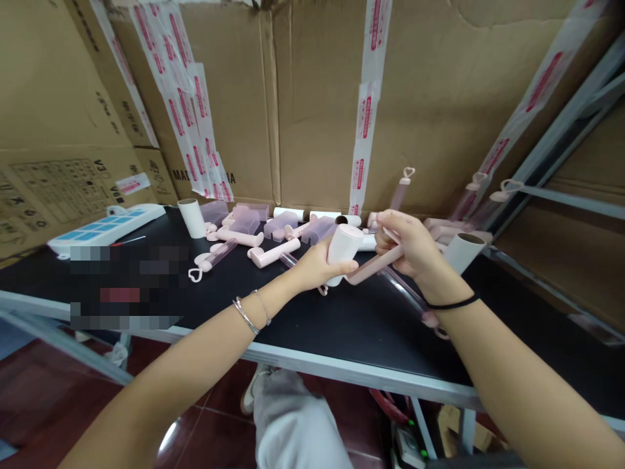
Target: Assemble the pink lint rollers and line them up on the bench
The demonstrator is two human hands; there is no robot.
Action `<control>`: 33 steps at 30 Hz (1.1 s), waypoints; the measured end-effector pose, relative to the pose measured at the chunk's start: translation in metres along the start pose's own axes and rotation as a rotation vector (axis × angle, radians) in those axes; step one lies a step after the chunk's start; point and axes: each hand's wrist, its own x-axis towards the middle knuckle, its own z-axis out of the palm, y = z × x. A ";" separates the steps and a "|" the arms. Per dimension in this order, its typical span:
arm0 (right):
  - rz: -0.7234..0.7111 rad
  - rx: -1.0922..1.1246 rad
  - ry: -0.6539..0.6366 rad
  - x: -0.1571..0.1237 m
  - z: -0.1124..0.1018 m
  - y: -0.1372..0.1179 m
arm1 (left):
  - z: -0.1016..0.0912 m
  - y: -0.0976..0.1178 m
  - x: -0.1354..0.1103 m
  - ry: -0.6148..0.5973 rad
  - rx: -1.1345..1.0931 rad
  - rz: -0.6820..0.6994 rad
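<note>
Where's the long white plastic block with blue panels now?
In the head view, the block lies at the left of the black tabletop, left of the upright white cylindrical roll.

The white roll [344, 249] and black tabletop [317, 332] look smooth, the pink handle [374, 266] plastic, the cardboard wall [317, 124] matt.

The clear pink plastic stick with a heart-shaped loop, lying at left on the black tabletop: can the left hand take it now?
Probably not immediately: the left hand holds a white cylindrical roll. Once freed, it could likely reach the stick, whose near side looks unobstructed.
</note>
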 end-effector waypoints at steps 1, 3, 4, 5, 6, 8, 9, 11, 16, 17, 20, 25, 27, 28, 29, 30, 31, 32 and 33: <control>0.041 -0.013 -0.039 -0.001 0.001 -0.001 | -0.001 0.001 -0.001 0.019 0.048 -0.006; 0.076 -0.040 -0.098 -0.003 0.003 0.000 | -0.003 0.003 -0.002 0.017 0.166 -0.016; 0.070 -0.053 -0.116 -0.003 0.005 0.000 | -0.004 0.004 -0.002 0.004 0.227 -0.024; 0.056 -0.068 -0.123 -0.004 0.006 0.002 | -0.005 0.006 -0.003 -0.013 0.280 -0.033; 0.039 -0.086 -0.119 -0.004 0.007 0.003 | -0.006 0.008 -0.003 -0.029 0.321 -0.039; 0.024 -0.119 -0.086 -0.004 0.009 0.006 | -0.007 0.010 -0.003 -0.037 0.368 -0.044; 0.033 -0.128 -0.067 -0.004 0.009 0.008 | -0.007 0.011 -0.003 -0.030 0.375 -0.043; 0.057 -0.131 -0.041 -0.003 0.010 0.010 | -0.006 0.012 -0.002 -0.010 0.375 -0.034; 0.058 -0.102 -0.041 -0.005 0.011 0.008 | -0.004 0.013 -0.003 -0.006 0.379 -0.020; 0.058 -0.094 -0.041 -0.006 0.012 0.008 | -0.004 0.014 -0.004 -0.010 0.369 -0.012; 0.073 -0.049 -0.019 -0.008 0.014 0.005 | -0.003 0.016 -0.005 -0.032 0.330 0.012; 0.225 0.033 0.005 -0.010 0.017 0.004 | -0.002 0.018 -0.006 -0.068 0.311 0.032; 0.259 0.050 -0.003 -0.010 0.017 0.004 | -0.002 0.019 -0.007 -0.066 0.313 0.040; 0.270 0.057 -0.004 -0.010 0.017 0.004 | -0.003 0.019 -0.007 -0.064 0.316 0.040; 0.288 0.062 -0.007 -0.010 0.018 0.003 | -0.003 0.019 -0.007 -0.060 0.318 0.035; 0.314 0.070 -0.011 -0.010 0.018 0.003 | -0.003 0.019 -0.008 -0.055 0.316 0.026; 0.341 0.079 -0.014 -0.011 0.018 0.003 | -0.003 0.019 -0.008 -0.050 0.311 0.017; 0.364 0.091 -0.015 -0.011 0.019 0.002 | -0.004 0.019 -0.008 -0.045 0.304 0.012; 0.381 0.103 -0.016 -0.011 0.019 0.002 | -0.004 0.019 -0.008 -0.041 0.296 0.009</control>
